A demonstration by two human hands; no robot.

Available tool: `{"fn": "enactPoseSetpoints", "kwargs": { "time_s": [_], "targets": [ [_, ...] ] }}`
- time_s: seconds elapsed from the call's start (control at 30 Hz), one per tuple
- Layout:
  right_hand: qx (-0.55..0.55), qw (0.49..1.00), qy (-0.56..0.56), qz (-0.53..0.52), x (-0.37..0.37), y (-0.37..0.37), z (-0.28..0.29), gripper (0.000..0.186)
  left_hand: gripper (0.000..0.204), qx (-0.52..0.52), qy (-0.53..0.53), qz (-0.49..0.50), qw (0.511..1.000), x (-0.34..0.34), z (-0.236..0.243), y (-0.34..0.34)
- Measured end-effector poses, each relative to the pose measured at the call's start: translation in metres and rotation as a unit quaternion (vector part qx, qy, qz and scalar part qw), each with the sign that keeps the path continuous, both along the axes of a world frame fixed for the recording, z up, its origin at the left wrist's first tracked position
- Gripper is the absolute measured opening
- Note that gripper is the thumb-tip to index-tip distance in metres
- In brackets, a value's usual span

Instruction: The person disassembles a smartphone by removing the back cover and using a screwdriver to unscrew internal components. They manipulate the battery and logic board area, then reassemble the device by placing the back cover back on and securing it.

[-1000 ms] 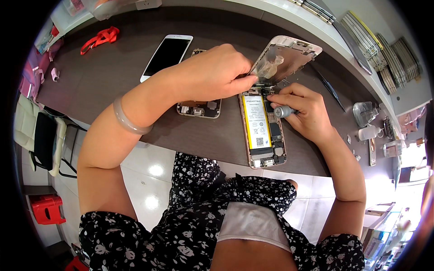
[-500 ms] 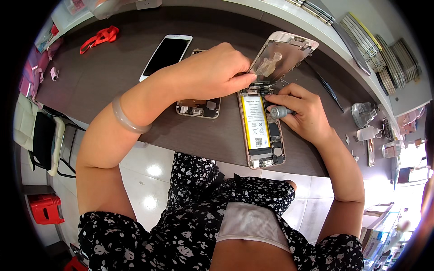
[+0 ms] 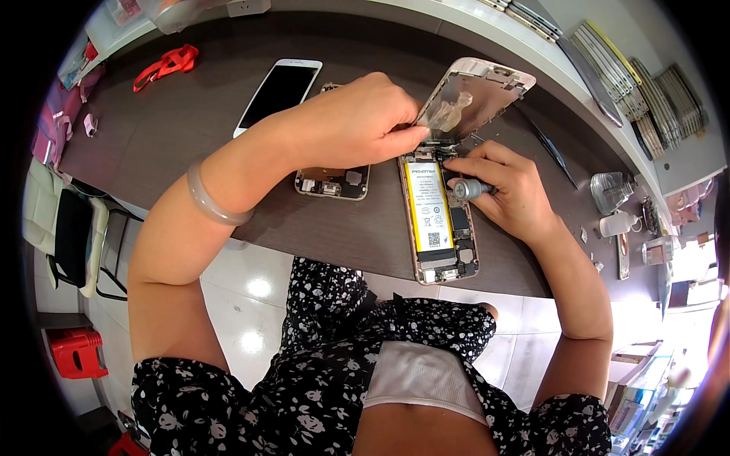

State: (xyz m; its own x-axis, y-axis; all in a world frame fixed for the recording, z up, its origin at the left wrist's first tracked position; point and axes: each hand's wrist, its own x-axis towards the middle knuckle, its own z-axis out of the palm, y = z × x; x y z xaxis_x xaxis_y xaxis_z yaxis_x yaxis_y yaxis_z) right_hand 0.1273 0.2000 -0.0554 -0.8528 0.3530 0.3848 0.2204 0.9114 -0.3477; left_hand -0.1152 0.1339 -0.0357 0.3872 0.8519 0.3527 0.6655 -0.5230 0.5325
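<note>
An opened phone [image 3: 465, 262] lies on the brown desk with its white-and-yellow battery [image 3: 431, 213] and inner parts bare. Its lifted screen [image 3: 477, 102] stands tilted up at the far end, a crumpled clear film on its inner face. My left hand [image 3: 376, 121] is closed on the screen's left edge, its fingertips partly hidden behind it. In my right hand [image 3: 511, 186] is a grey screwdriver [image 3: 471, 189], of which only the ribbed handle end shows. The right index fingertip reaches the phone's upper right inside, beside the battery.
Under my left forearm lies another opened phone housing [image 3: 334, 182]. Beyond it is a white phone [image 3: 280, 95] with a dark screen. Dark tweezers [image 3: 559, 156], a glass jar [image 3: 608, 192] and a small white bottle [image 3: 617, 223] are at the right. A red strap [image 3: 167, 67] lies far left.
The lifted screen has tipped down very slightly, with my left hand still on its edge. My right hand stays almost in the same place.
</note>
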Motion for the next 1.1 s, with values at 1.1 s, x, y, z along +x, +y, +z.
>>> {"fn": "enactPoseSetpoints", "kwargs": {
  "time_s": [1.1],
  "targets": [
    [0.026, 0.999, -0.02, -0.004, -0.004, -0.007, -0.001, 0.033, 0.033, 0.019, 0.014, -0.01, 1.0, 0.001, -0.001, 0.002]
  ]
}}
